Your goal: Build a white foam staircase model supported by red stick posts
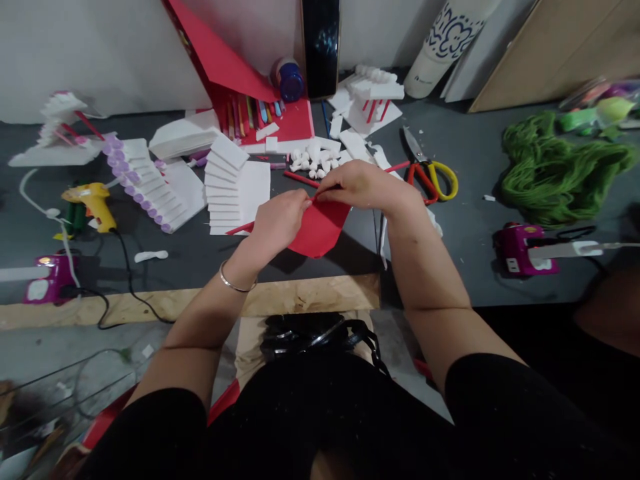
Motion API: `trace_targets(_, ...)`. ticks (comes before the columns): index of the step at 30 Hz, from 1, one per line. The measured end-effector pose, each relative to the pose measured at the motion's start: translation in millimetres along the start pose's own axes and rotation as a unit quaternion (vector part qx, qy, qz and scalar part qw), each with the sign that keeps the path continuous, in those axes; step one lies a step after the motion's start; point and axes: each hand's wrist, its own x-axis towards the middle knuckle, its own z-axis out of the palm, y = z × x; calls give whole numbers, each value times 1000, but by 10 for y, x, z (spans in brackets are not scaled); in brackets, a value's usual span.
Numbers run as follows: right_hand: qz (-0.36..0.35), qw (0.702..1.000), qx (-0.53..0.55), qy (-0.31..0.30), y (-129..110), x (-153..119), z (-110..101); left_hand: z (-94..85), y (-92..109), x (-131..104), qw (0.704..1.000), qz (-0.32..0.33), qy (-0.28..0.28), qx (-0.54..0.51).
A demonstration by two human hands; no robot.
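A sheet of red paper (320, 230) hangs from the fingers of both my hands, its lower edge pointing toward me. My left hand (280, 220) is closed in a pinch on its upper edge. Close beside it, my right hand (357, 187) pinches the same edge, fingertips nearly touching the left ones. Thin red ends stick out past each hand, in line with that edge; whether they are one roll with the paper is hidden. Behind the hands lie a red stick (301, 179) and a pile of small white pieces (315, 159). Scissors (431, 175) with red and yellow handles lie right of my right hand.
White stepped models (225, 187) stand at left, beside a yellow glue gun (93, 200). Purple power adapters (530, 250) with cords sit at both sides. Green yarn (560, 167) lies at right. A phone (321, 47) and a white bottle (443, 50) stand at the back. Another person's arm shows at far right.
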Motion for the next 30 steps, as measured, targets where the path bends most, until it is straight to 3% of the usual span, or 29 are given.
trace_targets(16, -4, 999, 21, 24, 13, 61, 123, 21, -102, 35, 998, 3, -44, -55)
trace_targets(23, 39, 997, 65, -21, 15, 29, 53, 9, -140, -6, 996, 16, -31, -78)
trace_targets(30, 15, 999, 35, -26, 57, -6, 1, 38, -212, -52, 997, 17, -28, -66)
